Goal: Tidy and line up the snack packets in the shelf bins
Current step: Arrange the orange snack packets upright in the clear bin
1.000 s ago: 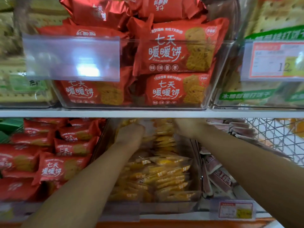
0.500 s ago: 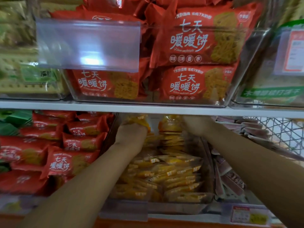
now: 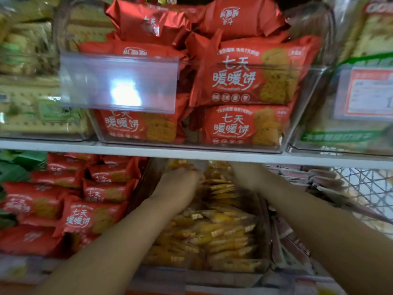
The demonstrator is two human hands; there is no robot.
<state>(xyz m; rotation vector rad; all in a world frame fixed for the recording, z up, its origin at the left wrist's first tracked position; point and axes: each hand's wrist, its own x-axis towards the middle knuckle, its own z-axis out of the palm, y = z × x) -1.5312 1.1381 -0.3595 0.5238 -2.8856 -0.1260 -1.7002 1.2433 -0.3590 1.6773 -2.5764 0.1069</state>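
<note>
yellow snack packets (image 3: 223, 231) lay stacked in the clear bin (image 3: 143, 184) under the shelf board (image 3: 191, 154). left hand (image 3: 178, 186) curled round packets at the bin's back; right hand (image 3: 247, 175) beside it, fingers blurred, grip could not be told.

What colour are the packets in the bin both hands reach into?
The packets are yellow-orange in clear wrap; the head view shows them.

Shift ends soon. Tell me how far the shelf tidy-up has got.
Done: the front yellow packets lie in fairly even stacks in the lower bin. In hand: the left hand and right hand both reach its back rows; their grip is unclear. Left: the top red packets in the upper bin lie tumbled, and the lower-left red packets sit askew.
</note>
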